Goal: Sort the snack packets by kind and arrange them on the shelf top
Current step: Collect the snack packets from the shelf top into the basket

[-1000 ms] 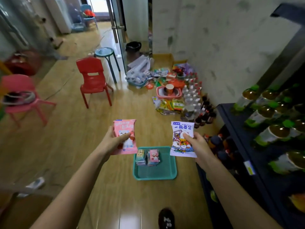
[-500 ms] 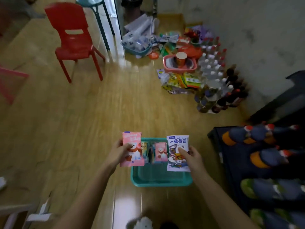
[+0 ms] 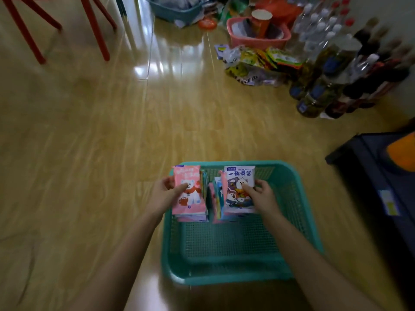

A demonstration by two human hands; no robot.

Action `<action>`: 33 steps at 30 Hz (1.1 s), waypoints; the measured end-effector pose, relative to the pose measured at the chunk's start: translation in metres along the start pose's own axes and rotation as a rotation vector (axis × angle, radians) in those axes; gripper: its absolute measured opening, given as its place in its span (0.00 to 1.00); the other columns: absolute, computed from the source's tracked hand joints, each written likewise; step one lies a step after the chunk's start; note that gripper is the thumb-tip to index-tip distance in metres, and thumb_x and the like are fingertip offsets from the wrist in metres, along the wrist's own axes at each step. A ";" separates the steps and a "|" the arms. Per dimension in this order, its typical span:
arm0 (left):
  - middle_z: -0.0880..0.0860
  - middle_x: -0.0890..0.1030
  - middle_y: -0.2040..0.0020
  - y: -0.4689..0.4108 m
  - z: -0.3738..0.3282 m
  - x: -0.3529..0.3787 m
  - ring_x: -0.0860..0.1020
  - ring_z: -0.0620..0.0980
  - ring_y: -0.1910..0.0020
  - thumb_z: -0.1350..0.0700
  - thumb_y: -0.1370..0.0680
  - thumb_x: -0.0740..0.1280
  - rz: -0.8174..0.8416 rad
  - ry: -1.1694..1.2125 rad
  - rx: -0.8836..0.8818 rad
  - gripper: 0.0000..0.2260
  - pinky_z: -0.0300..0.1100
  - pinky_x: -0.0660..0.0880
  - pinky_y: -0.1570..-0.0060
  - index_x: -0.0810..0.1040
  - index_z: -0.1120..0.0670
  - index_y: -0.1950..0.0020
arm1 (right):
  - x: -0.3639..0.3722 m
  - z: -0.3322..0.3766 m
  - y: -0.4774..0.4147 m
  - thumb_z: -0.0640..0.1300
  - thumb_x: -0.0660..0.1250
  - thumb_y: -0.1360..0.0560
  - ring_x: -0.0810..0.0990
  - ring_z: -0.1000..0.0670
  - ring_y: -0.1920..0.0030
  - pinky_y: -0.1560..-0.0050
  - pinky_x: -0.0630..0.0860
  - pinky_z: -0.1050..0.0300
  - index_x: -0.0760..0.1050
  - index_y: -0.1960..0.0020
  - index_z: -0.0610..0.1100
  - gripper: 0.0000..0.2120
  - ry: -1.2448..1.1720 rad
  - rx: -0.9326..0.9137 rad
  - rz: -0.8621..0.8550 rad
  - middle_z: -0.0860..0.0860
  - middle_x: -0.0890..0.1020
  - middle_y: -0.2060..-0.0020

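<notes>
A: In the teal basket (image 3: 242, 263) on the floor (image 3: 89, 142), what's each hand doing?

B: Left hand (image 3: 164, 196) grips a pink packet (image 3: 188, 191) with a white bear on it, thumb across the front, fingers tucked behind. It's at the basket's far-left corner, right over a few more packets.

A: And the right?

B: Right hand (image 3: 262, 196) pinches a white packet (image 3: 239, 187) with cartoon animals, thumb on the front too. It's just beside the pink one, with a bunch of packets (image 3: 215, 198) standing on edge between them. Can't tell if either held packet touches the pile.

A: Shelf anywhere?

B: Dark shelf (image 3: 381, 176) at the right edge, well apart from the packets. Something orange (image 3: 402, 153) on it, too blurry to name. Further back there's a pink basket (image 3: 258, 42), bottles (image 3: 325, 75), loose snack bags (image 3: 258, 61), and red chair legs (image 3: 96, 30) top left.
</notes>
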State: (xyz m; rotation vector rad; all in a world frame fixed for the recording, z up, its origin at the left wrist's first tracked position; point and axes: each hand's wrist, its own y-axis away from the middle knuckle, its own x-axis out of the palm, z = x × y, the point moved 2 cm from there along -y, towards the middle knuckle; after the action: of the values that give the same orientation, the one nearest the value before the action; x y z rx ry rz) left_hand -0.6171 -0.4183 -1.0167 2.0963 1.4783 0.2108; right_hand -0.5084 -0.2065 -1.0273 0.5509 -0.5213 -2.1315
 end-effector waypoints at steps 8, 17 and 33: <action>0.51 0.77 0.58 -0.006 0.015 -0.002 0.78 0.39 0.74 0.58 0.27 0.71 -0.105 -0.172 0.087 0.12 0.33 0.75 0.72 0.76 0.60 0.47 | 0.005 -0.014 -0.003 0.46 0.71 0.28 0.80 0.43 0.51 0.49 0.78 0.46 0.72 0.41 0.38 0.20 0.251 -0.123 -0.085 0.43 0.79 0.50; 0.46 0.78 0.56 -0.003 0.013 0.005 0.76 0.41 0.69 0.52 0.28 0.72 -0.251 -0.417 0.187 0.13 0.41 0.71 0.66 0.77 0.54 0.46 | 0.005 -0.013 -0.008 0.51 0.70 0.28 0.78 0.45 0.51 0.52 0.76 0.52 0.72 0.44 0.41 0.19 0.377 -0.217 -0.164 0.46 0.76 0.48; 0.52 0.76 0.39 -0.005 0.008 0.002 0.78 0.53 0.46 0.45 0.26 0.67 -0.264 -0.662 0.191 0.25 0.43 0.70 0.57 0.71 0.55 0.33 | -0.016 -0.013 -0.013 0.49 0.67 0.26 0.74 0.45 0.44 0.46 0.72 0.54 0.70 0.39 0.39 0.20 0.366 -0.181 -0.184 0.44 0.74 0.41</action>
State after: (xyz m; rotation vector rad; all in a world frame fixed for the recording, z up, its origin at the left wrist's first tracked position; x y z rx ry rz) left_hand -0.6169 -0.4177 -1.0268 1.8147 1.3597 -0.6836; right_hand -0.5012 -0.1886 -1.0417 0.8880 -0.0749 -2.1525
